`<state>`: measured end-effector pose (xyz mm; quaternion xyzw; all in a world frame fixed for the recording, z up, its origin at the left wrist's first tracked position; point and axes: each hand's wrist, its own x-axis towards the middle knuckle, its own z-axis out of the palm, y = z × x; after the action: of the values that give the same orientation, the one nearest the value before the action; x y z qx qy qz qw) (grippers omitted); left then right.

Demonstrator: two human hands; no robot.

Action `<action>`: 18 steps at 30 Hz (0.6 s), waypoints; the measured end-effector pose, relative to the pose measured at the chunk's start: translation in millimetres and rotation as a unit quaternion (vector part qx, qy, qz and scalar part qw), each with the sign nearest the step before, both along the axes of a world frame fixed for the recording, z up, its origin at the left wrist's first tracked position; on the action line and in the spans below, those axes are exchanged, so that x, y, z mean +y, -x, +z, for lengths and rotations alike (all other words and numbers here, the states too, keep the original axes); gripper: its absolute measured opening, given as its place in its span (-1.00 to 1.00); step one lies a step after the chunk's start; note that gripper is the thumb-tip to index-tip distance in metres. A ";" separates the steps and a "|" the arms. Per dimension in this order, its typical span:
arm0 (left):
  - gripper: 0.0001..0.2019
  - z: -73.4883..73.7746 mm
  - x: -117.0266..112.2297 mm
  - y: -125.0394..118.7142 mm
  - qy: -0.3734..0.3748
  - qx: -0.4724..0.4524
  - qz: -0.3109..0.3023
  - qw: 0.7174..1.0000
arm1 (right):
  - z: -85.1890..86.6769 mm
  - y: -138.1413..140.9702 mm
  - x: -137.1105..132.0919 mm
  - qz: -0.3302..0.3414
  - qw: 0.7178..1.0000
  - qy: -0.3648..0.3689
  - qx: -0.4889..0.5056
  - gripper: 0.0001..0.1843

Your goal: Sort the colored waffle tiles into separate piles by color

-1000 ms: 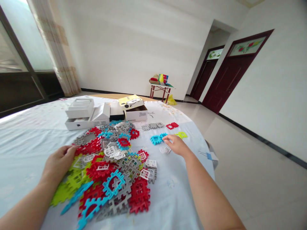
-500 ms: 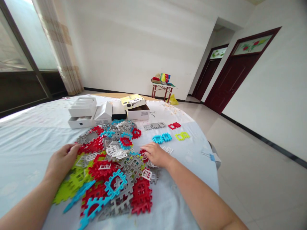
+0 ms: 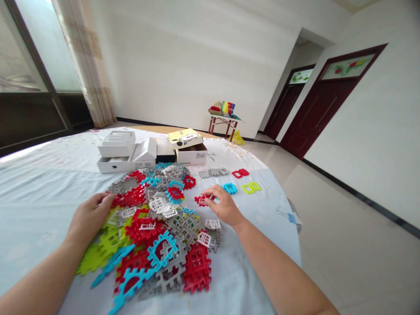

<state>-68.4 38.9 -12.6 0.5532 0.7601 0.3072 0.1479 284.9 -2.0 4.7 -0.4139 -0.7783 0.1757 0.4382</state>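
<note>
My right hand (image 3: 225,205) pinches a small red interlocking plastic piece (image 3: 201,201) just right of the pile; a white window grid shows in it. At the pile's left edge rests my left hand (image 3: 92,217), fingers bent and thumb close to them, beside red notched pieces (image 3: 131,197). Whether it grips anything is hidden. The pile mixes red, grey, lime green (image 3: 101,251) and blue (image 3: 163,250) notched pieces with white window frames (image 3: 169,211).
Sorted pieces lie to the right: grey (image 3: 215,173), red (image 3: 240,173), blue (image 3: 229,188) and lime green (image 3: 251,188). White boxes (image 3: 126,165) and a yellow-lidded box (image 3: 192,156) stand behind the pile. A blue clip (image 3: 292,217) is near the table's right edge.
My right hand has lifted slightly off the pile and moved right, now with the red piece between its fingers. The left hand stays at the pile's left edge. The camera view has shifted slightly.
</note>
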 end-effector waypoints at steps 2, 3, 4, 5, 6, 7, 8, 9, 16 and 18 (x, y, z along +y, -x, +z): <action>-0.61 0.2 0.1 -0.1 -0.002 0.001 0.001 1.000 | 2.7 2.3 -3.7 0.013 0.999 -0.028 -0.017 -0.75; -0.61 0.4 0.1 -0.2 -0.003 0.001 0.000 1.000 | 3.5 3.4 -5.3 0.031 0.998 -0.033 -0.036 -0.75; -0.61 0.6 -0.1 -0.4 -0.007 0.000 -0.001 1.000 | 4.0 4.2 -6.7 0.054 0.996 -0.032 -0.060 -0.75; -0.62 0.9 -0.3 -0.5 -0.010 -0.001 -0.002 1.000 | 4.3 4.7 -7.8 0.075 0.994 -0.028 -0.080 -0.76; -0.62 1.3 -0.6 -0.8 -0.012 -0.002 -0.003 1.000 | 4.4 4.8 -8.4 0.091 0.991 -0.022 -0.096 -0.78; -0.62 1.7 -0.9 -1.1 -0.014 -0.001 -0.003 1.000 | 4.4 4.4 -8.7 0.099 0.989 -0.017 -0.104 -0.79; -0.62 2.1 -1.3 -1.3 -0.012 -0.001 -0.001 1.000 | 4.4 3.6 -8.7 0.098 0.989 -0.014 -0.105 -0.79; -0.62 2.5 -1.7 -1.6 -0.010 0.000 0.002 1.000 | 4.2 2.6 -8.4 0.091 0.991 -0.013 -0.101 -0.79; -0.58 2.6 -1.2 -0.6 -0.004 0.002 -0.011 1.000 | 3.7 -7.5 -5.0 0.030 0.993 -0.011 -0.116 -0.77; -0.58 2.2 -0.4 0.2 0.000 0.001 -0.006 1.000 | 4.0 -12.8 -4.1 0.018 0.989 -0.004 -0.144 -0.77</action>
<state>-68.6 38.5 -10.4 0.5580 0.7572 0.3053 0.1488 297.7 -6.0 8.8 -0.4186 -0.8415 0.1192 0.3201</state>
